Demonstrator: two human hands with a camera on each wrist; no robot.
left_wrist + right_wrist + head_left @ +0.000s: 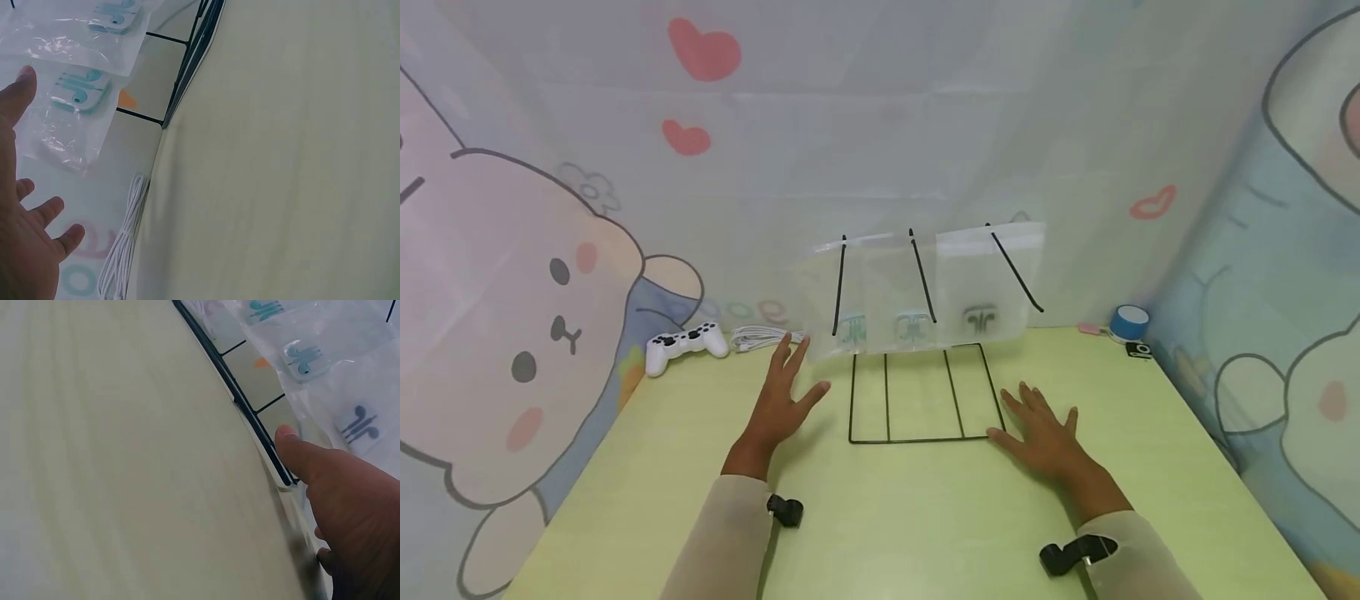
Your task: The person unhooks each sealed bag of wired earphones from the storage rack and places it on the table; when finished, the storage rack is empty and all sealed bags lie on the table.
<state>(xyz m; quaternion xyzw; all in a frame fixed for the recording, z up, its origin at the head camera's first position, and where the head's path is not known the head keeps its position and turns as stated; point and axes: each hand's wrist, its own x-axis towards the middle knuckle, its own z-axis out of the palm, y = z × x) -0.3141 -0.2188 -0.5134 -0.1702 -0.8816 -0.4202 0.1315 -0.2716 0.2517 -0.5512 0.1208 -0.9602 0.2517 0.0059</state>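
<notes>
A black wire display rack [925,441] stands on the table, its flat base toward me. Three clear plastic bags hang from its prongs: a left bag [820,292], a middle bag [887,287] and a right bag [962,275]. Teal earphones [80,90] show in the left and middle bags, dark earphones [360,429] in the right one. My left hand [777,408], fingers spread, is left of the rack and holds nothing. Spread likewise, my right hand [1045,437] has its thumb by the base's front right corner; whether they touch I cannot tell.
A white game controller [687,346] and a coiled white cable [763,337] lie at the back left. Back right are a blue and white cylinder [1129,322], a pink object [1089,329] and a small black device [1138,351]. Printed curtains [880,125] border the table [880,533].
</notes>
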